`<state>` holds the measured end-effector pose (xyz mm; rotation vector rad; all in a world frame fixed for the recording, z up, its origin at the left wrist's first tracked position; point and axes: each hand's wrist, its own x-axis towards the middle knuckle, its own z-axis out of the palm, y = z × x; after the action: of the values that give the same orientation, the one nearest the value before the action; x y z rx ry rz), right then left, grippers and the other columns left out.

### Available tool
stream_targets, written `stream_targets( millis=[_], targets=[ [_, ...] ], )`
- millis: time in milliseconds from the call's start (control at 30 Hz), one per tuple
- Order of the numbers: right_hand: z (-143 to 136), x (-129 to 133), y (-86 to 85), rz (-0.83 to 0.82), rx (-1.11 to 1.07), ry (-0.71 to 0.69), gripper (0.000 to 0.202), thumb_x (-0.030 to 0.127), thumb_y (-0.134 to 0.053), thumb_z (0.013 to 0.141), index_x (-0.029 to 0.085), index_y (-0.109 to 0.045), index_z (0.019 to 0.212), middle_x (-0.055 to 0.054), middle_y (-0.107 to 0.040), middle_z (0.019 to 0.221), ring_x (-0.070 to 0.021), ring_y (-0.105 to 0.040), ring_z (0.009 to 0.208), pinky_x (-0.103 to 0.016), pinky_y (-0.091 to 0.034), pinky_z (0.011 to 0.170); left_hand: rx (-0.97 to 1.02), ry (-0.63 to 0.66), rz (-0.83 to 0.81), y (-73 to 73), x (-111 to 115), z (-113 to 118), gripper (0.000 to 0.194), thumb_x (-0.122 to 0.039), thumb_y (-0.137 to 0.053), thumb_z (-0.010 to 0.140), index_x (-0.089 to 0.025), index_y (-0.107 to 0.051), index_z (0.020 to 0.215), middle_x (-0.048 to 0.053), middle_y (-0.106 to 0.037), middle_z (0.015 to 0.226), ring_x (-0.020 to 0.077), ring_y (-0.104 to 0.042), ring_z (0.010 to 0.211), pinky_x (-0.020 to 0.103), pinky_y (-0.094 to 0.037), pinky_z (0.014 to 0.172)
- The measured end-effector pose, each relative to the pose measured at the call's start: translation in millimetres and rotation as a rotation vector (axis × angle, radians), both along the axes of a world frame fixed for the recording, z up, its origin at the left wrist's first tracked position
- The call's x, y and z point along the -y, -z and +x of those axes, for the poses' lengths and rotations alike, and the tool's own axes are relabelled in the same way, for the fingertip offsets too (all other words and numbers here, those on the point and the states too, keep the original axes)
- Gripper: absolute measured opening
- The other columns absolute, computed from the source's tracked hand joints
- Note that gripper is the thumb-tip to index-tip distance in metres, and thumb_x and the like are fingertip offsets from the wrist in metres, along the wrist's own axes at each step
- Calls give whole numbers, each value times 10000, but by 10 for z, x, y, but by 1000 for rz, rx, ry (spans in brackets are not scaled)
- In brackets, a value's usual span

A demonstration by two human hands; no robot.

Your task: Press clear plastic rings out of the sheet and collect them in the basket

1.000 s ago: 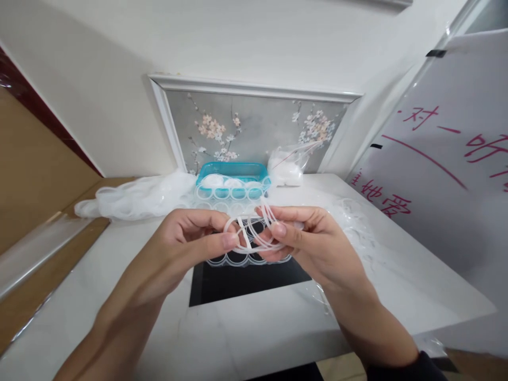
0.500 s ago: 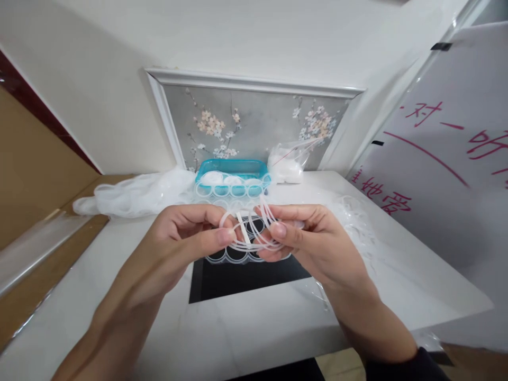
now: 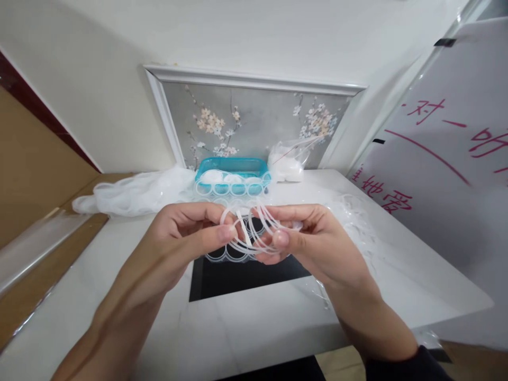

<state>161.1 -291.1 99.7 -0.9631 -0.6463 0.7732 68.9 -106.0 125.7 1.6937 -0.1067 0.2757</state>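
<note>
Several thin translucent plastic rings (image 3: 240, 247) hang between my two hands above the table. My left hand (image 3: 194, 227) pinches one side of them between thumb and forefinger. On the other side, my right hand (image 3: 301, 227) is closed around the rings, thumb on top and fingers behind. A narrow white strip (image 3: 243, 228) crosses the rings between the hands. Below and behind lies a clear sheet of joined round rings (image 3: 216, 256), partly hidden by my hands. It lies over a black rectangle (image 3: 246, 280) on the white table.
A blue plastic basket (image 3: 234, 161) with white round pieces stands at the back. To its right is a clear bag with white contents (image 3: 288, 164). White ring bundles (image 3: 135, 193) lie at left, loose clear plastic (image 3: 353, 217) at right. A whiteboard (image 3: 436, 159) stands far right.
My right thumb has shifted slightly to the right on the rings, and the rings in that hand are spread a little more. My left hand keeps its pinch.
</note>
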Motion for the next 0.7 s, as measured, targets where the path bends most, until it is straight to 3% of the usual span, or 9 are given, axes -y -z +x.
stream_targets(
  millis=[133,267,500,567,700],
  targets=[
    [-5,3,-7,-44,14,-15,421,173,-848,666,280,-754,1062,12,-744,802,-123,-708,716,-284,-612,779,-1,-47,-54,12,13,21,113,-290,-723,814,-193,-726,757,11,-671,741,120,-604,719,222,-492,690],
    [-11,-7,-6,-89,47,28,505,209,-864,641,256,-731,1126,-2,-743,823,-149,-709,745,-339,-607,820,23,-95,-53,14,30,25,169,-329,-731,805,-182,-707,724,13,-662,730,124,-597,710,225,-489,667],
    [-7,-13,53,-109,100,81,519,259,-838,695,260,-697,1194,-14,-750,873,-173,-720,810,-368,-615,821,79,-208,161,37,31,-10,115,-295,-671,859,-194,-670,805,3,-638,791,127,-575,766,237,-468,700],
    [-10,-12,61,-112,125,104,515,254,-835,700,257,-696,1196,-16,-751,868,-170,-718,801,-349,-616,802,116,-216,202,54,20,3,116,-269,-694,838,-211,-627,913,2,-634,903,137,-584,851,246,-467,752],
    [-8,-11,72,-134,158,137,507,255,-834,704,259,-698,1193,-15,-750,859,-160,-708,752,-311,-613,731,321,-288,293,54,39,7,332,-199,-723,798,-253,-526,1059,17,-558,1129,185,-519,1126,301,-426,930]
  ],
)
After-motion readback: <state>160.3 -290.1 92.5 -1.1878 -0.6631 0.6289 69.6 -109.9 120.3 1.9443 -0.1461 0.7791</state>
